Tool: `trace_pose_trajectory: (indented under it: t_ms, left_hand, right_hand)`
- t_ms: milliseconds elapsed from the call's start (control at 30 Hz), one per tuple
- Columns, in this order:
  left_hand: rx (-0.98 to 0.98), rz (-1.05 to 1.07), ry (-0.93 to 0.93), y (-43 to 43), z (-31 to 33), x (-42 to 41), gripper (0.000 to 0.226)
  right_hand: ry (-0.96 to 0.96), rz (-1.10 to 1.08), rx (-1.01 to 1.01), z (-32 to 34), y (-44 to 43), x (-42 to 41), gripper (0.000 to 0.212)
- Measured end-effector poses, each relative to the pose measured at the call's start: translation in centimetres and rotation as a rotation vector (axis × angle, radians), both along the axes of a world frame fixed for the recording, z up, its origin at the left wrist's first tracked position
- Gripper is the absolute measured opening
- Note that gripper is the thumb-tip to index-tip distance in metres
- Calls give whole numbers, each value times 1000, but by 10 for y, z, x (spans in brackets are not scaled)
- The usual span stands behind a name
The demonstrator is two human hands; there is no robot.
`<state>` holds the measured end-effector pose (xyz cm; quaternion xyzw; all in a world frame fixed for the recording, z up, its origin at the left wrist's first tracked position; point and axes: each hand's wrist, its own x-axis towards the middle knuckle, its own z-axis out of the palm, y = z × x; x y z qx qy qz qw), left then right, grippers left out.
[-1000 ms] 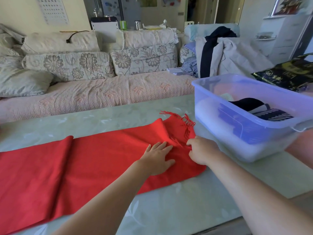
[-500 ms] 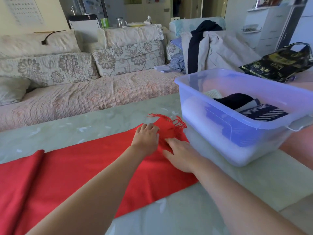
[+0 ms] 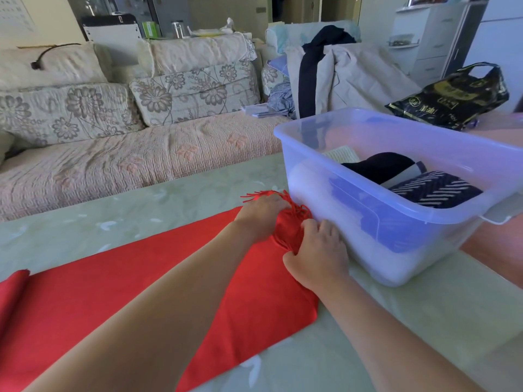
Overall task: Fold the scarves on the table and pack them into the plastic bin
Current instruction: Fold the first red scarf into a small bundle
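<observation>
- The red scarf [image 3: 141,292] lies flat on the worktop [image 3: 424,321], running from 8 o'clock up to the middle of the view. Its fringed end is bunched just beside the plastic bin [image 3: 353,236].
- The left hand [image 3: 261,215] grips the bunch from its 11 o'clock side, fingers curled over the fringe.
- The right hand [image 3: 318,256] grips the gathered cloth from 5 o'clock, close to the bin wall.
- The plastic bin stands at 3 o'clock and holds a striped scarf [image 3: 435,189] and a dark scarf [image 3: 376,165].
- A sofa [image 3: 141,162] runs behind the worktop at 11 o'clock.
</observation>
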<state>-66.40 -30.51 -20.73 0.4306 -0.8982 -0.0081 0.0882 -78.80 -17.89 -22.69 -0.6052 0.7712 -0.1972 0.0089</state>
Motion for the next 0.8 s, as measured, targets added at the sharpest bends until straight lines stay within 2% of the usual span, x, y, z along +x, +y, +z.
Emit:
trace_pose_trajectory:
  t_ms: [133,200,400,533,633,800]
  left_hand:
    - [-91,-196,-322,4,3,-19,59]
    - [-138,-224,-353,2,5,-25,55]
    - [-196,-108,-52,2,21,-5,27]
    - [-200,-35,227,11,46,41,16]
    - [-209,-33,306,27,66,88,12]
    - [-283,118,335,74,81,177,18]
  right_hand:
    - [-75,-27,95,12,3,-7,38]
    - [-135,-12,78,14,6,-7,29]
    - [-184,-12,-44,24,1,1,24]
    - [-461,71,-142,46,1,14,19]
    - [-592,165,-177,60,2,40,18]
    - [-711,356,-123,81,14,105,13]
